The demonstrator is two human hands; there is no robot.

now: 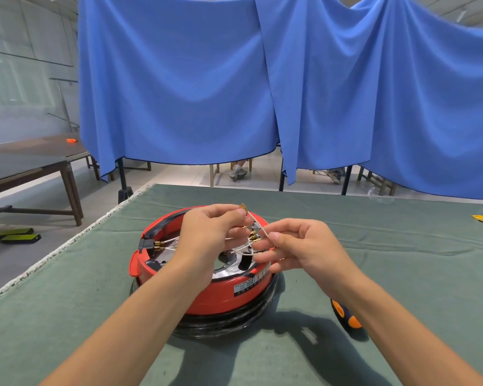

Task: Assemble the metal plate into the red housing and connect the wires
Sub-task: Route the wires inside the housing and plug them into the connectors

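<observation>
A: Centre of the frame, the red housing (207,291) sits upside down on the green table (402,260), and the metal plate (229,267) lies down inside its rim.

B: And both hands are over it. The left hand (207,235) comes in from the lower left, fingers (229,215) curled, pinching the top of a pale wire (258,225) near its brass terminal (243,207).

A: The right hand (304,246) is just right of centre, thumb and forefinger pinching that same wire lower down. The other fingers (271,257) are loosely spread over the housing.

B: The wire runs taut on a slant between the two hands. More white wires loop below them, over the plate.

A: On the housing's left side, a black socket (147,245) with brass ends plugged in.

B: Lower right, an orange-and-blue screwdriver handle (346,316) lies on the table, partly hidden behind the right forearm.

A: Blue curtains (234,79) hang across the top of the frame.
</observation>
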